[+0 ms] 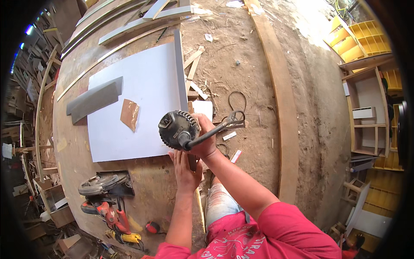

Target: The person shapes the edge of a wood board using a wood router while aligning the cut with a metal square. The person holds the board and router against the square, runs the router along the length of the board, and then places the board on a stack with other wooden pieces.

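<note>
Right hand (206, 137) closed around body of black handheld trimmer router (178, 128), motor cap up, cord (215, 129) trailing right past the wrist. Router sits at right-hand edge of white laminated panel (138, 93), near its lower corner, on sawdust-strewn workbench (241, 77). Left hand (185, 166) flat, fingers spread, pressing down just below the router at panel edge; holds nothing.

Grey strip (178, 64) runs along same edge above the router. Two grey offcuts (92, 99) and scrap of brown sandpaper (130, 113) lie on panel, well apart from tool. Circular saw (103, 185) and red-handled tool (113, 213) rest at bench's lower left.

Judgement: keep base flat on panel, feed steadily along edge, left fingers clear of bit, cord kept behind the cut.
</note>
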A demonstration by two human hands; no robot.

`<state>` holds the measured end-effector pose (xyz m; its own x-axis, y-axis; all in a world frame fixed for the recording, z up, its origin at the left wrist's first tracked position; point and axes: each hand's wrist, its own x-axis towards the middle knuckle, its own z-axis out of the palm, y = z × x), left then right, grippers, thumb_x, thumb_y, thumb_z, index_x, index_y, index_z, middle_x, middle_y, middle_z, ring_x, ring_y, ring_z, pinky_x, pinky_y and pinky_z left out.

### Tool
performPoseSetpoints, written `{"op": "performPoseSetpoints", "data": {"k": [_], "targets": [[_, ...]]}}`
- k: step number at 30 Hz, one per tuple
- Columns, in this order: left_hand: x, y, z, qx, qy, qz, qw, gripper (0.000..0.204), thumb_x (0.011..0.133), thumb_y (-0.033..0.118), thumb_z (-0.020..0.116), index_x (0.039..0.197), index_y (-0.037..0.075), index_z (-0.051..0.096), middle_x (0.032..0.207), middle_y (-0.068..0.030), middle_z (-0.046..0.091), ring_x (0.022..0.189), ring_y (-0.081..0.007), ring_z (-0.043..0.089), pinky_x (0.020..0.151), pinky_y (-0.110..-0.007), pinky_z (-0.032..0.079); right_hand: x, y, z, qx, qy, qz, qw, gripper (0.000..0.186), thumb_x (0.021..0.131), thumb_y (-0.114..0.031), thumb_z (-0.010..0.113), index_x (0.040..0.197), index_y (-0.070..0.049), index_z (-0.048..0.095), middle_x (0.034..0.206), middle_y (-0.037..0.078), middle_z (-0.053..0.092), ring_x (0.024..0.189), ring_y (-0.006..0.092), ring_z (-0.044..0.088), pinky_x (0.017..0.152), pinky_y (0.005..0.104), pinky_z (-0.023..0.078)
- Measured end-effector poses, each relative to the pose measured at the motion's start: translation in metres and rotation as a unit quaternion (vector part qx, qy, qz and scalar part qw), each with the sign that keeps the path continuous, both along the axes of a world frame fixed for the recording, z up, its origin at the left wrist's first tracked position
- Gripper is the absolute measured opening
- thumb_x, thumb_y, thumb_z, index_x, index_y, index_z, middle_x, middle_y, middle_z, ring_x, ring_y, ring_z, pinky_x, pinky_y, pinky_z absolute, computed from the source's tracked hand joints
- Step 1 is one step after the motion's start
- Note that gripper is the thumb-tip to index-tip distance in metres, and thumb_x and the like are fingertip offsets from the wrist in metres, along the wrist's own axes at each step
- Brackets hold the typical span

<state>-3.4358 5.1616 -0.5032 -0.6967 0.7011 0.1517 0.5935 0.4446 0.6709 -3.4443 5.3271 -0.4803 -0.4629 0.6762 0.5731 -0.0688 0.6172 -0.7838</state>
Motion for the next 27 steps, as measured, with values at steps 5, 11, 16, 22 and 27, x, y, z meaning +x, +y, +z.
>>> {"op": "performPoseSetpoints", "data": {"k": [5,11,16,22,27], "targets": [[-0.001,-0.004,-0.022,0.013,0.009,-0.010,1.000,0.072,0.085,0.017,0.069,0.152,0.001,0.049,0.154,-0.0260,0.051,0.153,-0.0463,0.039,0.133,-0.065,0.009,-0.001,0.009,0.000,-0.012,0.000,0.015,1.000,0.067,0.067,-0.044,0.099,0.110,-0.003,0.068,0.099,0.015,0.073,0.089,0.0386,0.073,0.078,0.0459,0.060],[0.005,-0.011,-0.016,0.015,-0.011,-0.014,1.000,0.063,0.084,0.017,0.067,0.143,-0.001,0.055,0.143,-0.0263,0.056,0.144,-0.0485,0.045,0.132,-0.067,0.011,0.009,-0.003,-0.016,-0.025,-0.015,0.024,0.999,0.075,0.066,-0.055,0.095,0.111,-0.004,0.066,0.102,0.017,0.070,0.093,0.0395,0.070,0.083,0.0485,0.058],[0.004,-0.014,-0.012,-0.004,-0.013,-0.017,1.000,0.069,0.085,0.011,0.069,0.151,-0.003,0.052,0.151,-0.0285,0.053,0.148,-0.0507,0.043,0.131,-0.065,0.016,-0.003,0.002,-0.019,-0.009,-0.011,0.008,1.000,0.078,0.064,-0.056,0.096,0.110,-0.002,0.065,0.100,0.017,0.069,0.090,0.0400,0.070,0.080,0.0485,0.057],[-0.001,-0.014,-0.008,-0.022,-0.015,-0.020,0.999,0.076,0.086,0.012,0.067,0.157,-0.005,0.045,0.164,-0.0234,0.045,0.159,-0.0459,0.032,0.133,-0.064,0.012,-0.031,0.025,-0.015,-0.021,-0.005,0.018,1.000,0.068,0.068,-0.049,0.098,0.107,-0.002,0.068,0.100,0.015,0.072,0.088,0.0365,0.073,0.080,0.0449,0.061],[-0.002,-0.012,-0.007,-0.019,-0.019,-0.038,0.999,0.080,0.086,0.010,0.068,0.160,-0.005,0.041,0.167,-0.0236,0.042,0.160,-0.0475,0.030,0.132,-0.065,0.011,-0.074,0.069,-0.014,0.029,0.032,-0.033,0.999,0.066,0.058,-0.036,0.099,0.107,-0.004,0.068,0.095,0.016,0.071,0.084,0.0374,0.073,0.077,0.0437,0.061]]}}
